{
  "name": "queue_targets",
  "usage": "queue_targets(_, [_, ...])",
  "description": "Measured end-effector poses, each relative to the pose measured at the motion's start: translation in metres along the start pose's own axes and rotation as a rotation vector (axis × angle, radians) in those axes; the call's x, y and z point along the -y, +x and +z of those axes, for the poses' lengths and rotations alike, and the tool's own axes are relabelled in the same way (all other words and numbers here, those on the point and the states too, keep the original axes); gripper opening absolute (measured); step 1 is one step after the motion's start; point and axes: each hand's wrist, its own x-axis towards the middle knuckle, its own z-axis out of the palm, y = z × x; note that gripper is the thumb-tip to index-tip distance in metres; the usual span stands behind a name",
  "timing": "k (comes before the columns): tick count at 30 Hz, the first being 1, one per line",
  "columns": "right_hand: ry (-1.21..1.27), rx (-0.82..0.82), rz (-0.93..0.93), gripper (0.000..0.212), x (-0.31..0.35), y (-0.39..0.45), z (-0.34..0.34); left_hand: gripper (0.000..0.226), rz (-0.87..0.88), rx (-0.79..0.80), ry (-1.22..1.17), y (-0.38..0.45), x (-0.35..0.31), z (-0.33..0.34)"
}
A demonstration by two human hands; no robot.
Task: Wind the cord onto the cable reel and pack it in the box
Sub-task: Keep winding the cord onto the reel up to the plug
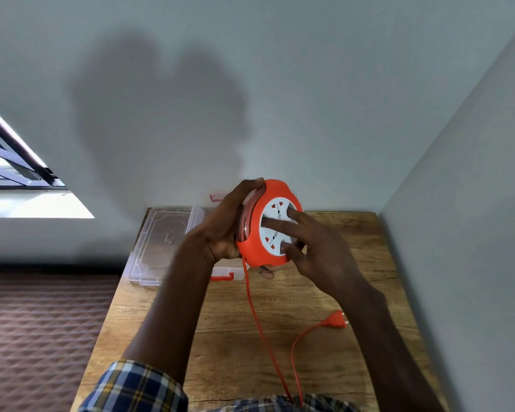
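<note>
Hanging above the worktop [354,281]: orange cable reel [269,224] | left hand [223,227] fingers wrapped around its rim | right hand [315,248] fingers straight, pressing white socket face | cord [254,310] trails down, plug [336,319] on worktop | clear box [158,242] open behind.

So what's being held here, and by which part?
The orange cable reel: the left hand grips its rim and back, while the right hand's straight fingers press on the white socket face.
</note>
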Motion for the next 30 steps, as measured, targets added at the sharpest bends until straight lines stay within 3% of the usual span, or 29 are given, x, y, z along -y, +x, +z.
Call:
queue_targets(5, [0.049, -0.243, 0.172, 0.054, 0.01, -0.001, 0.015, 0.062, 0.023, -0.058, 0.024, 0.002, 0.002, 0.005])
queue_targets(9, [0.49, -0.377, 0.506, 0.07, 0.017, 0.007, 0.024, 0.07, 0.018, -0.039, 0.026, 0.006, 0.001, 0.009])
queue_targets(11, [0.527, -0.386, 0.577, 0.075, 0.019, 0.012, 0.024, 0.07, 0.0, -0.036, 0.029, 0.006, 0.002, 0.011])
queue_targets(14, [0.194, -0.36, 0.473, 0.071, 0.02, 0.008, 0.022, 0.069, 0.0, -0.045, 0.021, 0.006, 0.003, 0.009])
queue_targets(16, [0.052, -0.388, 0.33, 0.055, 0.017, 0.003, 0.016, 0.07, 0.006, -0.049, -0.004, 0.004, 0.001, 0.008])
queue_targets(18, [0.047, -0.319, 0.163, 0.037, 0.009, 0.003, 0.009, 0.075, -0.012, -0.023, -0.027, 0.001, -0.003, 0.008])
queue_targets(21, [0.108, -0.136, -0.001, 0.047, -0.004, 0.004, 0.0, 0.076, -0.003, 0.026, -0.069, -0.002, -0.004, 0.006])
queue_targets(27, [0.055, -0.021, -0.073, 0.052, -0.002, 0.002, 0.002, 0.077, 0.006, 0.021, -0.066, 0.0, -0.003, 0.0])
queue_targets(30, [-0.028, -0.14, -0.036, 0.052, 0.005, 0.002, 0.006, 0.075, 0.015, -0.015, -0.053, 0.003, -0.003, 0.0])
